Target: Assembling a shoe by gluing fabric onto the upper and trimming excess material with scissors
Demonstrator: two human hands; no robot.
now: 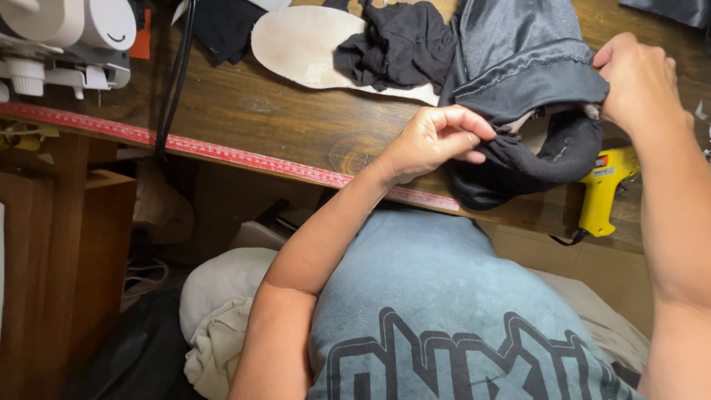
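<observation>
A dark grey and black fabric piece [518, 67], shaped like a padded cup or cap with a folded edge, lies on the wooden table [281, 118] near its front edge. My left hand [433, 141] pinches the black lower edge of this fabric. My right hand [641, 81] grips the grey folded edge on the right side. The two hands hold the fabric spread between them. A pale lining shows inside the opening.
A white shoe insole [304, 48] and a crumpled black cloth [396, 44] lie behind the fabric. A yellow glue gun [603, 196] rests at the right. A red tape measure [222, 154] runs along the table edge. A white sewing machine [67, 41] stands far left beside a black cable [176, 81].
</observation>
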